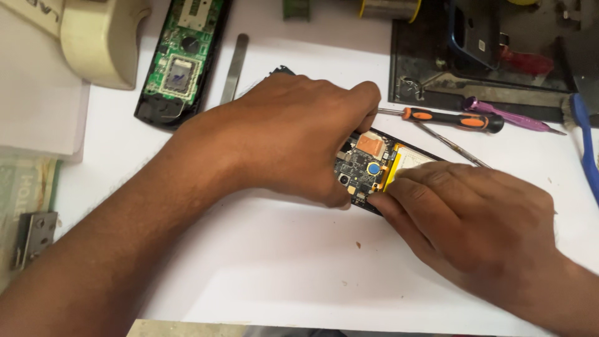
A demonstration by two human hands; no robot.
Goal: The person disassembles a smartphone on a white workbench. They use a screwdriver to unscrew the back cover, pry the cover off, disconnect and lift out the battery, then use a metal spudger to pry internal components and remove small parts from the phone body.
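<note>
An opened black phone (368, 165) lies on a white sheet (268, 262), its dark circuit board with a copper patch and a blue round part exposed beside a yellowish battery (409, 159). My left hand (293, 134) covers the phone's upper end, its fingers curled around the frame. My right hand (474, 218) rests on the lower end, fingertips pressing at the board's edge. Whether either hand holds a small tool is hidden.
A green circuit board in a black casing (181, 62) and a metal pry strip (234, 68) lie at the back left. An orange-handled screwdriver (452, 118), a purple one (505, 115) and tweezers (452, 146) lie to the right. A dark tray (437, 87) sits behind.
</note>
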